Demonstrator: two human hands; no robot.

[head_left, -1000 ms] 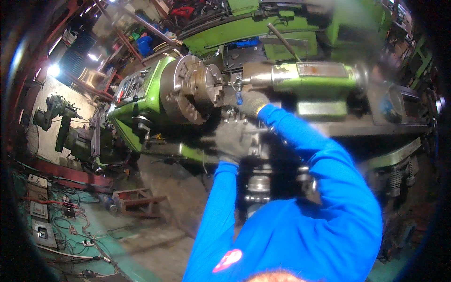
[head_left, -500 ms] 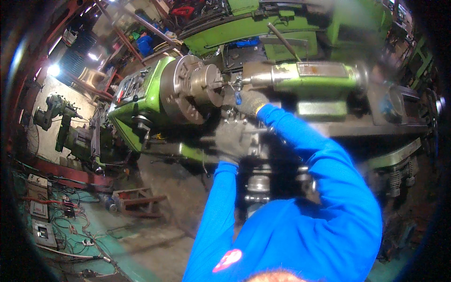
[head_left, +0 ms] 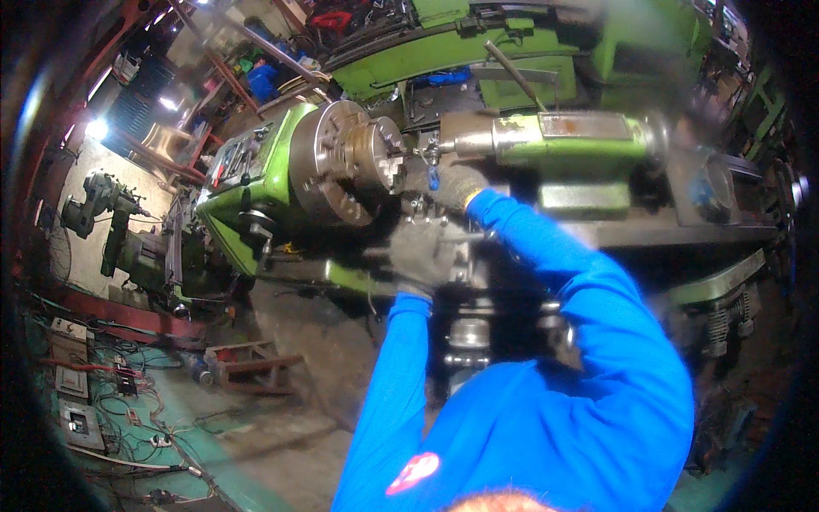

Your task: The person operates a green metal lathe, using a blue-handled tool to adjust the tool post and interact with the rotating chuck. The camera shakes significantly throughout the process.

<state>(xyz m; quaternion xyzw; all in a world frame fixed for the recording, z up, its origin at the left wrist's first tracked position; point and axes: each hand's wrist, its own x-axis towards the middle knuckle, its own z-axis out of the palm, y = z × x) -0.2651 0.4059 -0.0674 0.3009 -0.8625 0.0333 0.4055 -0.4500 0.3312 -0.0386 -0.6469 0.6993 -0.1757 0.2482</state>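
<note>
My left hand (head_left: 420, 249), in a dark grey work glove, is over the lathe's carriage, in front of the chuck. Its fingers blend into the dark metal, so their grip is unclear. My right hand (head_left: 454, 186), also gloved, reaches in from the right between chuck and tailstock. Its fingers look curled beside a small blue piece (head_left: 433, 177) that hangs under a metal fitting; what they hold is hidden. Just left of those fingers is the steel lathe chuck (head_left: 371, 155), mounted on a large faceplate (head_left: 317, 166). A tailstock (head_left: 563, 141) with a steel quill points toward it from the right.
The green headstock (head_left: 277, 171) has control levers on its front. Behind stands another green machine (head_left: 503, 77). A drilling machine (head_left: 102, 205) is at the far left. Cables and electrical boxes (head_left: 81, 422) lie on the floor, near a rusty metal frame (head_left: 256, 367).
The chuck has turned: a jaw on its face now sits lower, close to my right fingers. Both my hands have stayed almost in place.
</note>
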